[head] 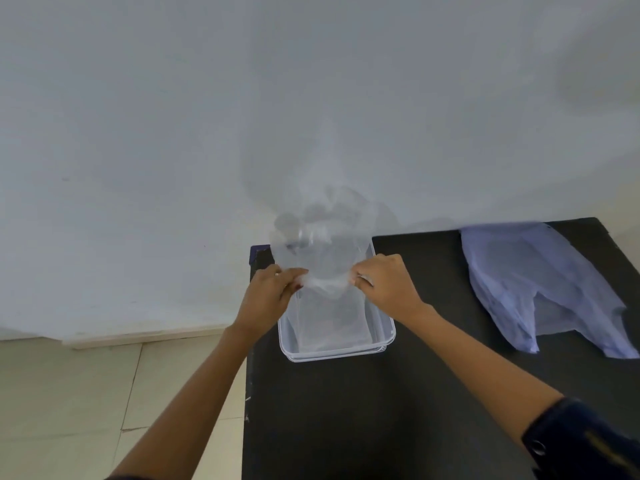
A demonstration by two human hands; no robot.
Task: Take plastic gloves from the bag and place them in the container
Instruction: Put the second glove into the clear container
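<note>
Above a clear container (337, 353) on a black tabletop (398, 410): left hand (270, 294) and right hand (384, 284), each pinched shut on an edge of a thin, translucent plastic glove (322, 258), stretched between them and billowing upward over the container's far end. Inside the container, what looks like more clear film lying flat, though hard to tell. Well apart to the right, a pale blue bag (540, 285), slack and crumpled on the tabletop. Step in hand, by all appearances: placing a glove. Next move, likely: lowering the film within the rim and releasing both pinches, gently, given how readily such light plastic drifts.
</note>
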